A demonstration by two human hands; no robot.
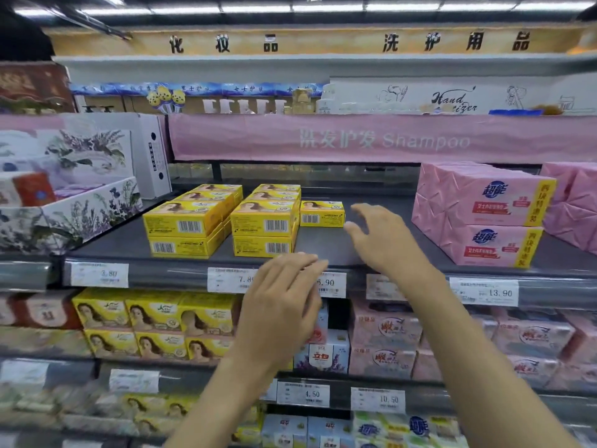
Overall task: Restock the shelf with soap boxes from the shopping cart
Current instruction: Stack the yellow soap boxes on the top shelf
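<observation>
Yellow soap boxes stand in stacks on the dark shelf [129, 244]: a left stack [185, 226], a middle stack [265, 229] and a single box [321, 214] further back on the right. My right hand [384, 240] hovers over the bare shelf just right of that single box, fingers spread and relaxed, holding nothing. My left hand [284, 305] hangs in front of the shelf's front edge below the middle stack, fingers straight and empty. The shopping cart is out of view.
Pink wrapped soap packs [484, 215] fill the shelf's right side. A floral display carton [68, 195] sits at the left. Price tags [100, 274] line the shelf's front edge. The lower shelves hold more yellow boxes [155, 318] and pink packs [384, 337].
</observation>
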